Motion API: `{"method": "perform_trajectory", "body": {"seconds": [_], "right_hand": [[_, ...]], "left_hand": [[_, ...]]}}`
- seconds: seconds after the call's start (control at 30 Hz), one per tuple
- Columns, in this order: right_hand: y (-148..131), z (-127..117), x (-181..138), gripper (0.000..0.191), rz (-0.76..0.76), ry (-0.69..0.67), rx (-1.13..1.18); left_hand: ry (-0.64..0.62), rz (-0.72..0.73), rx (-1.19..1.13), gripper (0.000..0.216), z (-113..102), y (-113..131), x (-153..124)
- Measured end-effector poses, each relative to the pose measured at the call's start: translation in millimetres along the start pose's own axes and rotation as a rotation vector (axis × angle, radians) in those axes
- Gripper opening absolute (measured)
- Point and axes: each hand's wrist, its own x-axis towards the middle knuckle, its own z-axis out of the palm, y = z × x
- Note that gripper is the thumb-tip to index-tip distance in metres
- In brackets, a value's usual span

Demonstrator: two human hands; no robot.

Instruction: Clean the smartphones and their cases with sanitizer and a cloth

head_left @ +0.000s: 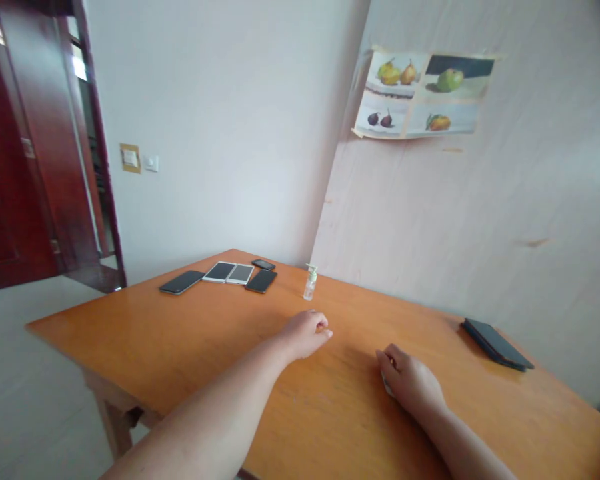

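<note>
My left hand [306,333] is over the middle of the wooden table [330,400], its fingers curled in and the thumb a little apart. Nothing shows between that thumb and the fingers. Just beyond it stands a small clear pump bottle [309,284] with a pale green top, upright and not touched. To the right, my right hand [414,381] is closed low over the tabletop. A thin pale edge shows under its fingers; the rest of that thing is hidden by the hand, so its kind is unclear.
At the table's far left lie a dark phone [182,283], two white-framed devices [220,272] side by side, another black phone [261,281] and a smaller phone [263,265]. Dark flat tablets or cases [497,343] are stacked at the right, near the wall with a fruit picture [423,93].
</note>
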Motion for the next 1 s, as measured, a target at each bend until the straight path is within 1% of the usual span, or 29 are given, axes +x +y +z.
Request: {"method": "perform_trajectory", "body": {"seconds": [0.17,0.3,0.47,0.57,0.7,0.83,1.0], "right_hand": [[5.7,0.7,3.8,0.037,-0.02,-0.08,-0.06],[5.9,3.7,8.7,0.035,-0.026,-0.108,-0.047],[8.3,4.9,9.6,0.036,-0.027,-0.115,0.007],[9.3,5.1,10.1,0.036,-0.029,-0.123,0.038],[11.8,7.1,12.5,0.037,-0.025,-0.144,0.065],[14.6,10.4,14.4,0.035,-0.017,-0.147,0.086],[17.7,15.3,16.0,0.035,-0.018,-0.128,0.123]], "left_hand": [[0.11,-0.133,0.08,0.02,-10.5,-7.6,2.3],[0.187,-0.293,0.151,0.029,-20.8,-12.6,7.1],[0.193,-0.517,0.249,0.043,-32.7,-25.3,17.4],[0.177,-0.594,0.318,0.045,-38.5,-36.1,20.2],[0.156,-0.616,0.407,0.049,-46.1,-52.7,16.6],[0.122,-0.57,0.465,0.054,-50.8,-69.3,10.6],[0.065,-0.527,0.495,0.065,-49.4,-85.6,10.7]]}}
